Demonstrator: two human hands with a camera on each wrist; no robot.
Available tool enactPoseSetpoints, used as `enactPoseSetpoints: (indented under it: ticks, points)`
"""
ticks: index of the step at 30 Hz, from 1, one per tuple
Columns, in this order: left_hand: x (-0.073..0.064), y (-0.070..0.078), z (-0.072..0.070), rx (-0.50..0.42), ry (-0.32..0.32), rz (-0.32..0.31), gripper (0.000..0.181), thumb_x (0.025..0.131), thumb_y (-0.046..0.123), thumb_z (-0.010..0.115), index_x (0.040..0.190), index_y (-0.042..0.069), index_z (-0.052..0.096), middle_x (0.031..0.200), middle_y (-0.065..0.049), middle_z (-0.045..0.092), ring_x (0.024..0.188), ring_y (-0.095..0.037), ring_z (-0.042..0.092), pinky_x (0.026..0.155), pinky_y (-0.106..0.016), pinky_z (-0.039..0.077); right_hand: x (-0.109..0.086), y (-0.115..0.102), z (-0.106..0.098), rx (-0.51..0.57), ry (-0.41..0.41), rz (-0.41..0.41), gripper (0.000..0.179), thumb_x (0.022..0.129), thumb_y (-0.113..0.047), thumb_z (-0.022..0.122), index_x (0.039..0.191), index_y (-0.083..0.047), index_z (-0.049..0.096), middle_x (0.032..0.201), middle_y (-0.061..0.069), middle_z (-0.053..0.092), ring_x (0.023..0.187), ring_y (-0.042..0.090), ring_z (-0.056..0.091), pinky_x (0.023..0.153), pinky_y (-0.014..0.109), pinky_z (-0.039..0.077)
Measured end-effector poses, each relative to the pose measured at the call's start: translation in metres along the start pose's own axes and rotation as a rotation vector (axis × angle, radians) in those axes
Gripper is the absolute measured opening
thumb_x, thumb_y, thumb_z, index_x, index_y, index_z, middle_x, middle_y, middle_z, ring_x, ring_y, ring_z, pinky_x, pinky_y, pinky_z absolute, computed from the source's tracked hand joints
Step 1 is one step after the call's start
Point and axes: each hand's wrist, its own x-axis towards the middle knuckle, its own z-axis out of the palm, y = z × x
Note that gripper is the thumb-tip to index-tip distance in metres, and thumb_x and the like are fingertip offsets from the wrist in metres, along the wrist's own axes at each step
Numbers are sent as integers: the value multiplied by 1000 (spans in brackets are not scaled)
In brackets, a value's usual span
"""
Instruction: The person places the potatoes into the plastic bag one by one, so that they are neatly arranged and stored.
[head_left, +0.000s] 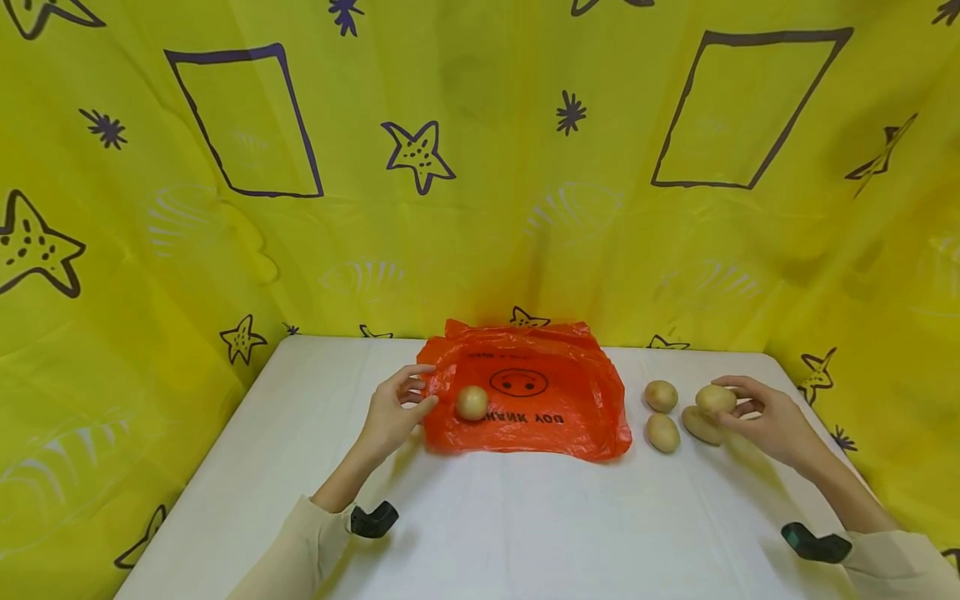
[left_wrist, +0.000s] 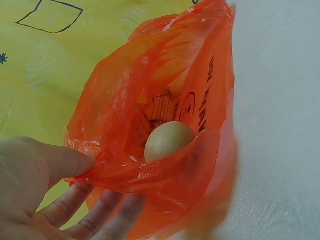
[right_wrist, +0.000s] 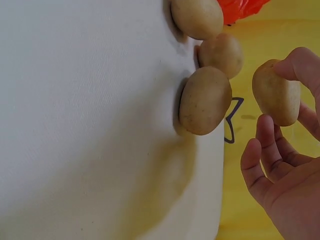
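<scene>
A red plastic bag [head_left: 555, 437] with a printed face lies on the table, its mouth spread. One potato [left_wrist: 169, 141] rests inside it. My left hand [head_left: 396, 408] pinches the bag's left rim, thumb on top and fingers underneath, as the left wrist view shows. At the right, my right hand [head_left: 768, 417] grips a potato [right_wrist: 276, 92] between thumb and fingertips, raised off the table. Close under it lies another potato [head_left: 701, 427]. Two more potatoes, a rear one [head_left: 661, 396] and a nearer one [head_left: 663, 433], sit between that one and the bag.
The white table [head_left: 517, 525] meets a yellow curtain [head_left: 480, 250] with drawn stars along its back and sides. A dark wrist device [head_left: 373, 520] sits at the left cuff, and a similar device [head_left: 816, 543] at the right cuff.
</scene>
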Motion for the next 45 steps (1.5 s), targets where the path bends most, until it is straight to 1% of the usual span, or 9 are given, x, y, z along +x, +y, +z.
enactPoseSetpoints:
  ticks: [3, 7, 9, 12, 15, 19, 29, 35, 45]
  points:
    - [-1, 0, 0, 1, 1, 1, 44, 92, 1, 74, 133, 14, 65, 109, -12, 69, 96, -29, 67, 67, -33, 62, -1, -5, 1, 2, 2, -22, 45, 88, -7, 81, 128, -1, 62, 107, 17, 68, 77, -1, 60, 55, 23, 49]
    - [-1, 0, -1, 1, -1, 6, 43, 92, 0, 74, 132, 14, 65, 109, -12, 69, 95, -29, 67, 66, -33, 62, -2, -13, 2, 12, 12, -69, 44, 86, -4, 81, 127, -2, 63, 101, -1, 67, 76, 1, 61, 56, 21, 49]
    - [0, -1, -1, 1, -2, 13, 43, 92, 0, 74, 132, 13, 65, 109, -13, 69, 95, -28, 67, 66, -33, 62, -2, -18, 3, 21, 12, -88, 45, 85, -3, 81, 126, -2, 63, 99, -6, 66, 76, 2, 61, 56, 21, 50]
    - [0, -2, -1, -2, -4, 20, 44, 91, -1, 74, 132, 12, 65, 109, -14, 69, 94, -29, 67, 65, -33, 62, -3, -26, 4, 25, -2, -99, 46, 85, -4, 81, 128, -3, 63, 100, -3, 65, 76, 4, 61, 57, 22, 49]
    - [0, -1, 0, -11, -2, 11, 44, 91, -1, 74, 133, 11, 65, 110, -15, 69, 94, -29, 66, 67, -37, 62, -4, -34, 6, 17, -19, -72, 46, 86, -9, 82, 129, -5, 63, 101, 2, 65, 77, 6, 61, 58, 24, 49]
    - [0, 0, 0, -17, -5, -3, 44, 92, 0, 74, 133, 12, 64, 111, -14, 69, 95, -29, 66, 68, -37, 63, -6, -43, 9, 18, -37, -43, 47, 87, -13, 83, 129, -8, 63, 98, 2, 66, 77, 8, 61, 61, 24, 51]
    - [1, -1, 0, -8, -8, -1, 43, 92, 0, 73, 132, 12, 65, 110, -14, 68, 95, -29, 66, 66, -32, 62, -5, -56, 15, 67, -26, -167, 46, 83, -1, 83, 125, -6, 66, 96, -3, 68, 78, 8, 60, 65, 18, 52]
    - [1, -2, 0, -15, -9, 13, 43, 92, -2, 73, 132, 11, 65, 110, -16, 69, 95, -29, 66, 65, -32, 62, -3, -66, 18, 70, -39, -190, 47, 82, 2, 83, 125, -6, 66, 89, -4, 66, 77, 8, 58, 62, 18, 50]
    - [0, 0, 0, -8, -7, 11, 42, 92, 0, 74, 132, 12, 65, 110, -15, 68, 95, -29, 66, 66, -34, 62, -2, -84, 24, 72, -69, -181, 47, 82, -3, 85, 125, -9, 67, 88, -2, 66, 76, 15, 59, 63, 20, 52]
